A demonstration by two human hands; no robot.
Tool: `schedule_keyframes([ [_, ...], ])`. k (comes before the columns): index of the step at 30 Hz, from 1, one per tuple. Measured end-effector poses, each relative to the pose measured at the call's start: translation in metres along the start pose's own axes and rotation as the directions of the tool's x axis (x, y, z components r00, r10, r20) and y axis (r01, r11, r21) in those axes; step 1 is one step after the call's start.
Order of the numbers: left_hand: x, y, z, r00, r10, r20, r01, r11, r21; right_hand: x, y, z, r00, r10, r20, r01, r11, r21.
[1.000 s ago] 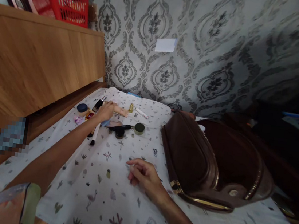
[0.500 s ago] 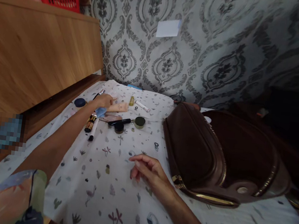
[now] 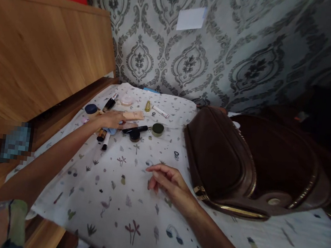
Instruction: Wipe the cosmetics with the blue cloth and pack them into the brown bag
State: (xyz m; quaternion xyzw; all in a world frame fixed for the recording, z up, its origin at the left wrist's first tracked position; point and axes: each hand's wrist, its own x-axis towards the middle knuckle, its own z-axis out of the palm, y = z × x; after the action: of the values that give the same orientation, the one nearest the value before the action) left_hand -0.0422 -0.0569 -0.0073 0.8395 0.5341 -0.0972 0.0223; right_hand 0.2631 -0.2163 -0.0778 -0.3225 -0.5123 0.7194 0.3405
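Note:
My left hand (image 3: 109, 118) reaches palm-down into a cluster of cosmetics on the patterned white cloth (image 3: 119, 199). Its fingers lie stretched over a small blue item (image 3: 112, 131), beside a beige tube (image 3: 135, 115) and a black pencil (image 3: 136, 128). I cannot tell if it grips anything. My right hand (image 3: 166, 181) rests on the cloth with fingers loosely curled and nothing in them, just left of a brown zip bag (image 3: 234, 157).
Around the left hand lie a blue-lidded jar (image 3: 91, 108), a black tube (image 3: 110, 103), a pale round compact (image 3: 126, 100), a gold vial (image 3: 147, 106), a white stick (image 3: 161, 112), a green pot (image 3: 158, 129) and a dark pot (image 3: 135, 136). A wooden headboard (image 3: 41, 50) stands left.
My left hand has drawn back from the beige tube and dropped onto the blue item. The right hand has barely moved. The view has tilted slightly.

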Motion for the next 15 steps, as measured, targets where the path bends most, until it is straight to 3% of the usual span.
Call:
schedule_keyframes([
  [10,0.009,0.013,-0.004,0.99,-0.016,0.141,0.016,1.0,-0.002,-0.001,0.001,0.0,0.999,-0.034,0.0,0.034,0.999,0.037],
  [15,0.007,0.007,-0.014,0.996,-0.056,0.071,0.059,0.997,-0.046,-0.002,0.001,0.001,0.999,-0.034,0.006,0.034,0.999,0.039],
])
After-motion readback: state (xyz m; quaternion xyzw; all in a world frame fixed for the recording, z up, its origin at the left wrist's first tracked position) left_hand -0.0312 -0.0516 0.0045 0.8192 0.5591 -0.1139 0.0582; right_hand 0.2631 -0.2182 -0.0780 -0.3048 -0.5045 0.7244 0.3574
